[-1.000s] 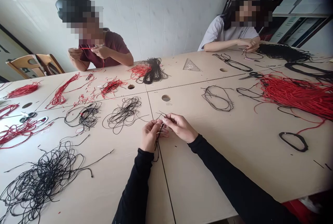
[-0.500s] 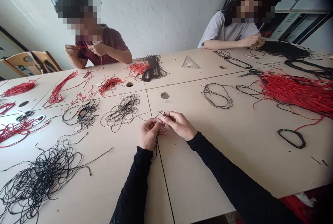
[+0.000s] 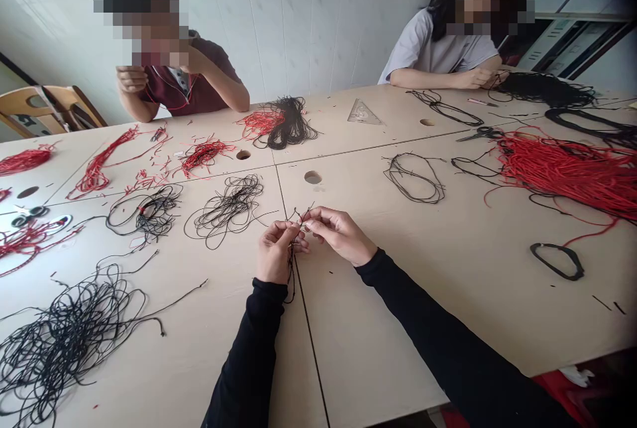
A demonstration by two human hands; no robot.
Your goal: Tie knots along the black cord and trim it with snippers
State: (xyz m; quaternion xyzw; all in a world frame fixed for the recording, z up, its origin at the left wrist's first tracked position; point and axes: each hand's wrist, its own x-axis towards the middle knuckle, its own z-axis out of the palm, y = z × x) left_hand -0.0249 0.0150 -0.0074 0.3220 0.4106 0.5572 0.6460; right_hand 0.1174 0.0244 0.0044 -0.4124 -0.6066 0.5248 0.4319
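Both my hands meet over the seam at the middle of the table. My left hand (image 3: 279, 249) pinches a thin black cord (image 3: 291, 282), whose loop hangs down below the fingers. Close on its right, my right hand (image 3: 338, 232) has thumb and forefinger closed on the upper part of the same cord. Short cord ends stick up between the fingertips; any knot there is too small to make out. Left of my hands lies a loose coil of thin black cord (image 3: 229, 209), and a looped black cord bundle (image 3: 415, 179) rests to the right.
A large black cord tangle (image 3: 79, 335) covers the near left. Red cords (image 3: 562, 176) are heaped at right beside scissors (image 3: 480, 133). A clear triangle ruler (image 3: 365, 113) lies beyond the table hole (image 3: 312, 178). Two people sit opposite, handling cords.
My left hand has shifted slightly left, and more of the cord ends shows between my fingertips. The person at far left has raised their hands. The view has moved a little.
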